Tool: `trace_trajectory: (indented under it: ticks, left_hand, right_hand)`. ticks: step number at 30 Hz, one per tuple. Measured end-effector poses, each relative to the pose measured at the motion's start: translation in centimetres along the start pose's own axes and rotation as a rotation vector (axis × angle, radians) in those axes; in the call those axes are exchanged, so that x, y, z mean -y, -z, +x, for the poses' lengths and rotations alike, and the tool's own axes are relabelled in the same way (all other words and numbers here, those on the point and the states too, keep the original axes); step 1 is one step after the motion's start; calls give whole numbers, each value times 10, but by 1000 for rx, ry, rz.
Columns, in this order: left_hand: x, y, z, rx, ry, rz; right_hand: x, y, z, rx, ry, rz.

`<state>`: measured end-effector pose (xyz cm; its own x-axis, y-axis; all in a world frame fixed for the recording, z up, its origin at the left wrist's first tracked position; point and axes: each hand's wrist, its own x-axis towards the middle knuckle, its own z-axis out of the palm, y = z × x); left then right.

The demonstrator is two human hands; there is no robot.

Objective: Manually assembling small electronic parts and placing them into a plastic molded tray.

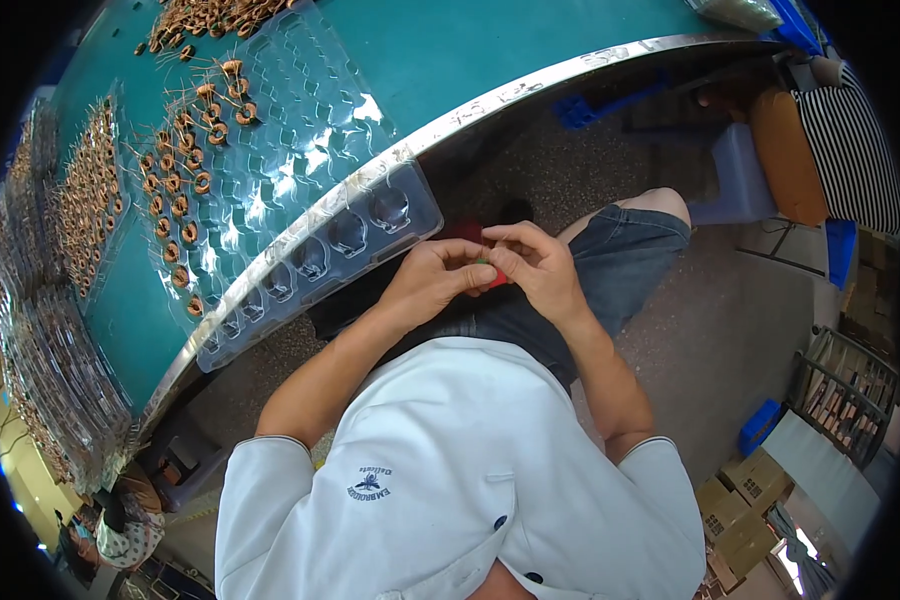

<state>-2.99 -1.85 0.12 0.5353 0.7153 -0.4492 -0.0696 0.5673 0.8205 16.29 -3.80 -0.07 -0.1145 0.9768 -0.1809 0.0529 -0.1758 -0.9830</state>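
My left hand [433, 279] and my right hand [536, 262] meet over my lap, just off the table's edge. Their fingertips pinch a small object [492, 272] with red and green parts; most of it is hidden by the fingers, so I cannot tell what it is. A clear plastic blister tray [300, 190] lies on the teal table [450, 50] to the left of my hands and overhangs the metal edge. Several copper wire coils [175, 205] sit in the tray's left pockets; the pockets near my hands hold nothing.
More trays of copper coils [90, 200] cover the table's left side, with loose coils [210, 15] at the top. A blue stool [740, 175] and a person in a striped shirt [855, 140] are at the right. Cardboard boxes [745, 510] and a blue crate [760, 425] stand on the floor.
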Motion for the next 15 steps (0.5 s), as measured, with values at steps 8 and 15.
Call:
trace_trajectory:
  ticks: [8,15]
  left_hand:
    - [0,4,-4,58,98,89]
    - [4,-6,-12,-28,60,100]
  right_hand:
    - [4,1,5,172,-25,-78]
    - [0,-14,-5,16,-39,154]
